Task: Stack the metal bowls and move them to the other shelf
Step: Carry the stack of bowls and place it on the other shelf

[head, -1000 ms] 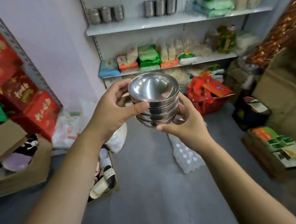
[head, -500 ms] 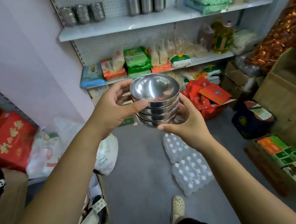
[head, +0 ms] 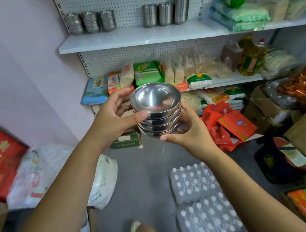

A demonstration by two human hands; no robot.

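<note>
Two hands carry our stack of bowls [head: 156, 112] in mid-air, below the front edge of the top shelf [head: 135, 39] and well apart from it. We curl the left hand [head: 113, 116] round the upper rims and cup the right hand [head: 189, 131] round the bottom bowls, so the nested bowls cannot slide apart. Mouths face up; the stack's long axis stands near upright

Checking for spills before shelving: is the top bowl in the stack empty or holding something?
Empty. The top bowl shows only bare shiny metal and reflections inside, nothing lying in it.
</note>
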